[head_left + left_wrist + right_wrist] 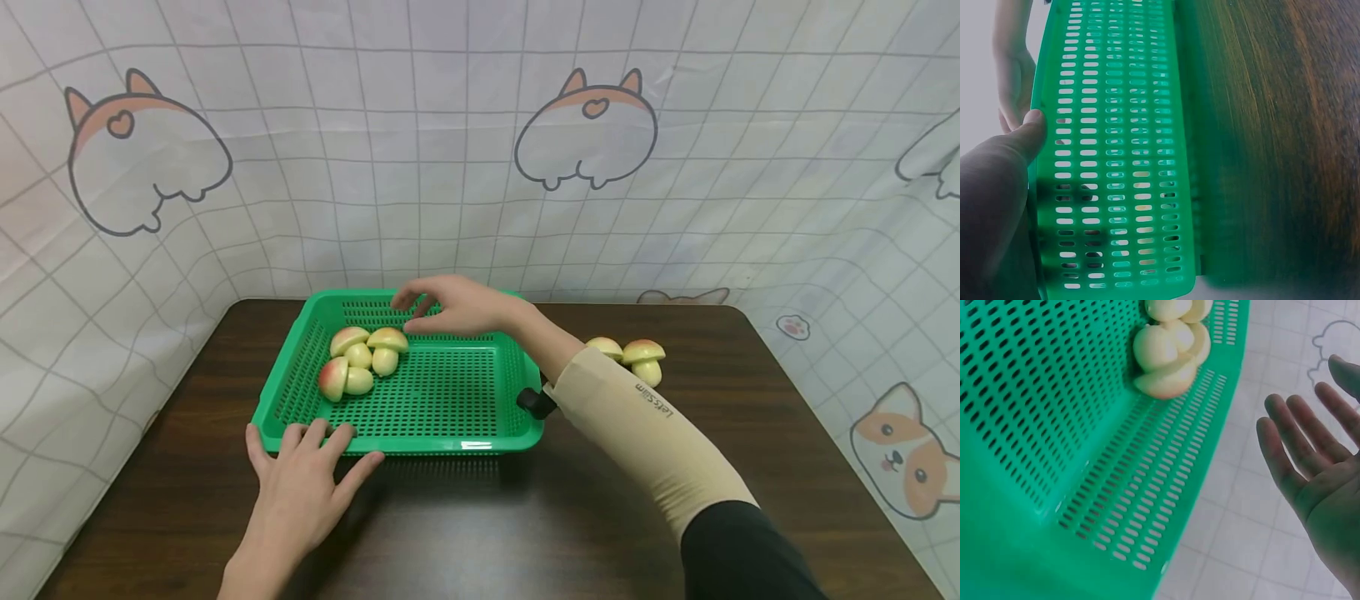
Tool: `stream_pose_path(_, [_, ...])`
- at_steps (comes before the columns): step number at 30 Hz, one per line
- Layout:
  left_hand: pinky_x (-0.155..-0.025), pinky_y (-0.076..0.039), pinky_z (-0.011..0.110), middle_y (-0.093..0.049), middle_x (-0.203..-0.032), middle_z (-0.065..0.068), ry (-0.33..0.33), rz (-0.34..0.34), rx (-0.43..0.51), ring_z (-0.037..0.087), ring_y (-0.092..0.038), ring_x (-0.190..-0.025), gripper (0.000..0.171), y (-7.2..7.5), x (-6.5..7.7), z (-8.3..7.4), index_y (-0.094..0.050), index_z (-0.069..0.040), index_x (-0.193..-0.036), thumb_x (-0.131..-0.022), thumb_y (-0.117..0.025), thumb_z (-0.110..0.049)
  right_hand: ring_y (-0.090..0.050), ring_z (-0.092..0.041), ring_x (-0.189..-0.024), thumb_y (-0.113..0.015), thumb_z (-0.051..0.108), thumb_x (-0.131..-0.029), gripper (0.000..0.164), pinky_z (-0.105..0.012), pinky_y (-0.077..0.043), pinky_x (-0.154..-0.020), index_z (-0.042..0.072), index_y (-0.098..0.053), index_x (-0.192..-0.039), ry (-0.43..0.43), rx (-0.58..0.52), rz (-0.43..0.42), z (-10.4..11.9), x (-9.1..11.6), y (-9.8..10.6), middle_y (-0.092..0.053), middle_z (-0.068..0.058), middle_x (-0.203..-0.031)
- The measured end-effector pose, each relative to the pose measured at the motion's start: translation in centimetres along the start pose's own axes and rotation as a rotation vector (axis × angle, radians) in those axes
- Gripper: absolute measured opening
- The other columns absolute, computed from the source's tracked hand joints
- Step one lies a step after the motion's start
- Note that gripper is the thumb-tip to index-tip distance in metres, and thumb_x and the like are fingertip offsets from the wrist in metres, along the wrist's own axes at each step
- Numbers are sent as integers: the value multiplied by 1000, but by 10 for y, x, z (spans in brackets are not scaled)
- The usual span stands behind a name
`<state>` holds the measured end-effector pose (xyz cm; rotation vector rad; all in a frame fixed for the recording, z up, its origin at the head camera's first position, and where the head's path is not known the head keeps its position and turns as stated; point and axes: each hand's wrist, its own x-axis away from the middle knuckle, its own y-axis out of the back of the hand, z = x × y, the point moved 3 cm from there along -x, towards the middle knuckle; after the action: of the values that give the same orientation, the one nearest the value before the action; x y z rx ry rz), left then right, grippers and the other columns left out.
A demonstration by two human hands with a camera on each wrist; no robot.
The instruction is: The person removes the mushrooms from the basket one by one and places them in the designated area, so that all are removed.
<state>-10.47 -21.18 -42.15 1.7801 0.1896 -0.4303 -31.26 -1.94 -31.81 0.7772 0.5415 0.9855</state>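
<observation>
Three toy mushrooms point(358, 357) sit in left part of green basket point(420, 444); two more mushrooms point(640, 352) right of it on tabletop point(480, 533). Left hand point(303, 483) spread, resting at near rim; right hand point(461, 307) loosely spread above far side — nothing held. Mushrooms likely light, firm, slightly slippery — pinch stem under cap. Basket probably light, stiff; steady by rim.
</observation>
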Motion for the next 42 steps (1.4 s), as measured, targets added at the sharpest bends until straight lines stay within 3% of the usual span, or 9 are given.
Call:
stream_pose_path(9, [-103, 2, 85, -62, -109, 14, 2, 3, 0, 44, -52, -109, 51, -1, 0, 0, -69, -11, -114, -97, -62, -58, -61, -13, -117, -64, 28, -103, 39, -29, -49, -95, 13, -59, -139, -51, -46, 31, -4, -24, -19, -60, 2, -137])
stream_pose_path(16, [-103, 3, 85, -61, -107, 13, 7, 0, 6, 43, -52, -109, 49, -2, 1, 0, -69, -12, -112, -97, -62, -58, -59, -15, -120, -62, 28, -105, 38, -28, -49, -94, 13, -58, -140, -93, -46, 80, -20, -42, -36, -58, -3, -141])
stream_pose_path(29, [-103, 4, 85, -62, -109, 14, 4, -26, 13, 42, -52, -107, 49, -2, 2, 0, -68, -11, -113, -97, -65, -57, -54, -22, -132, -60, 29, -105, 47, -33, -48, -99, 10, -52, -147, -228, -92, 100, -43, -50, -56, -51, -6, -149])
stream_pose_path(40, [-102, 4, 85, -62, -108, 12, -9, -35, 19, 42, -53, -106, 49, -3, 0, 0, -69, -10, -113, -96, -66, -56, -53, -18, -116, -62, 28, -103, 57, -36, -46, -94, 17, -44, -156, -240, -17, 118, -46, -56, -68, -52, -6, -144])
stream_pose_path(42, [-102, 4, 85, -61, -106, 12, -12, -37, 20, 42, -53, -105, 48, -4, 0, 0, -69, -10, -112, -96, -66, -56, -52, -19, -119, -63, 27, -103, 58, -37, -45, -96, 16, -43, -157, -230, -10, 124, -46, -57, -69, -51, -6, -147])
